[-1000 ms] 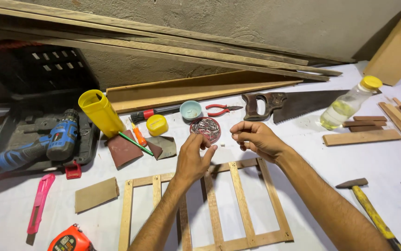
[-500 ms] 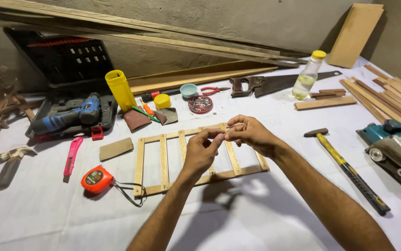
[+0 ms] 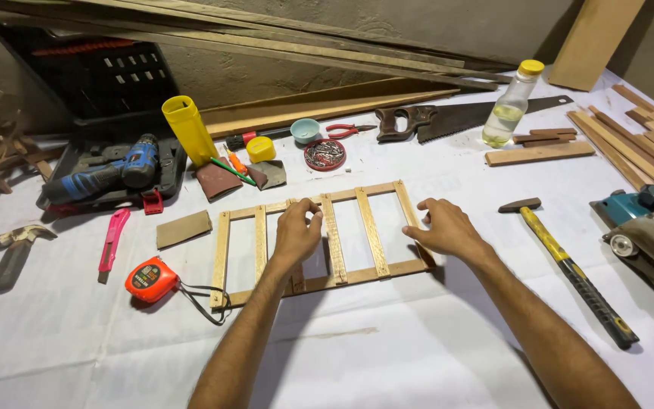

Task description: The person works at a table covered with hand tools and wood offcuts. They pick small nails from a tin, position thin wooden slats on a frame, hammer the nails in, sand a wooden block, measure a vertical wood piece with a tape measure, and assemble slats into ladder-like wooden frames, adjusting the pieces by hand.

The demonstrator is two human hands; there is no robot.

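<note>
Apart now, both hands point(image 3: 296, 231) point(image 3: 448, 227) rest on the wooden frame point(image 3: 319, 235).

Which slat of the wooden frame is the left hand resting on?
The left hand rests on the third slat from the left, counting the end one; the other slats lie uncovered.

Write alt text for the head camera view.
Two bare hands rest on a small wooden slat frame lying flat on a white-covered table: the left hand on a middle slat, the right hand at its right end. Around it lie a hammer, tape measure, handsaw and blue drill.
</note>
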